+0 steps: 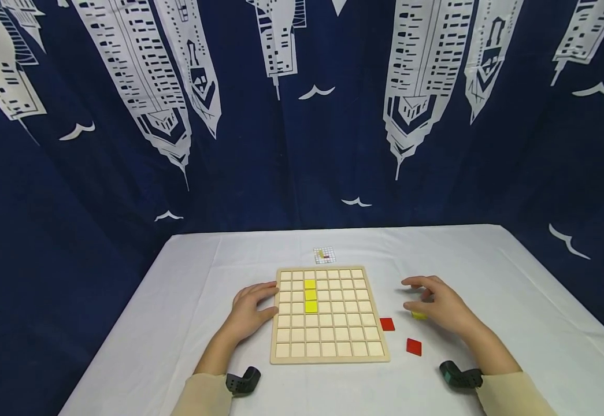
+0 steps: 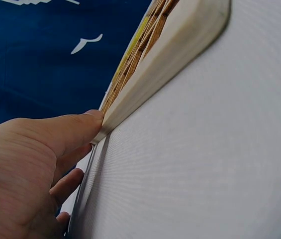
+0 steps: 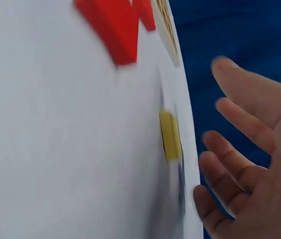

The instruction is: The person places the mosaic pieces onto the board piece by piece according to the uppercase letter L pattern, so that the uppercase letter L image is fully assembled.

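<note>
A pale wooden grid board (image 1: pixel 291 320) lies on the table, with a column of 3 yellow square tiles (image 1: pixel 310 294) set in its cells. My left hand (image 1: pixel 249 309) rests against the board's left edge, thumb and fingertips touching the rim. In the left wrist view, the thumb meets the board's side (image 2: pixel 145 87). To the right of the board, my right hand (image 1: pixel 439 300) hovers over a loose yellow tile (image 1: pixel 418 315), partly hidden beneath it. Its fingers are apart and hold nothing; the tile (image 3: pixel 170 135) shows on the cloth in the right wrist view.
One red tile (image 1: pixel 387 324) lies right at the board's right edge, and another red tile (image 1: pixel 414 346) sits nearer me. Behind the board lies a small card (image 1: pixel 325 255) printed with a coloured grid. A dark blue patterned curtain (image 1: pixel 291 162) hangs behind the white-covered table (image 1: pixel 187 300).
</note>
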Demonstrator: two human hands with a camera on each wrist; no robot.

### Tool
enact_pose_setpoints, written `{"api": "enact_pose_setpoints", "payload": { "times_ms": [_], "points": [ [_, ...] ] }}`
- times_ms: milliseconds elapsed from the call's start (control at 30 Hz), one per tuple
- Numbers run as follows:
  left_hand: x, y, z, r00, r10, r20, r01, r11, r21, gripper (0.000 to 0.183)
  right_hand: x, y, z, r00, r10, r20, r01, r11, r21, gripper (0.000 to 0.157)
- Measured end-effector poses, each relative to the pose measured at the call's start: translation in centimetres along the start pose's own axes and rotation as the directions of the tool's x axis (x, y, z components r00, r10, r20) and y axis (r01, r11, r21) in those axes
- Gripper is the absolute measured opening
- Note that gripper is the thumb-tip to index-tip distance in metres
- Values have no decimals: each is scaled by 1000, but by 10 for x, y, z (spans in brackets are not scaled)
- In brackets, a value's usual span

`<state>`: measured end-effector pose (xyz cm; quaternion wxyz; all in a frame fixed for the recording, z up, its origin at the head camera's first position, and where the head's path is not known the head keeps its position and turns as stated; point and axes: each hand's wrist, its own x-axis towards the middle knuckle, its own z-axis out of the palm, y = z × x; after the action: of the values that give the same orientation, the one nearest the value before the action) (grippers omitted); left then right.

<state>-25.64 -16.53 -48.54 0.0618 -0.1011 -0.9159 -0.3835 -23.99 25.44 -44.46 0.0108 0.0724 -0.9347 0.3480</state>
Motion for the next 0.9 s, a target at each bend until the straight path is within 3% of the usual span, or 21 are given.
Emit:
{"api": "enact_pose_setpoints", "payload": {
  "times_ms": [233,400,600,900],
  "points": [
    [0,0,1,1000,10,1,-10,1000,5,44,-6,17,-4,996,45,83,-44,999,-5,56],
    [0,0,1,1000,8,0,-8,1000,12,43,-8,22,-2,994,16,108,-14,1000,-19,55],
    [-1,2,0,1000,3,-2,-3,1000,18,44,-11,27,-1,994,-30,108,32,999,-20,46],
    [-1,2,0,1000,4,0,-4,1000,9,44,-10,29,4,998,26,58,-25,999,-34,30]
  ]
}}
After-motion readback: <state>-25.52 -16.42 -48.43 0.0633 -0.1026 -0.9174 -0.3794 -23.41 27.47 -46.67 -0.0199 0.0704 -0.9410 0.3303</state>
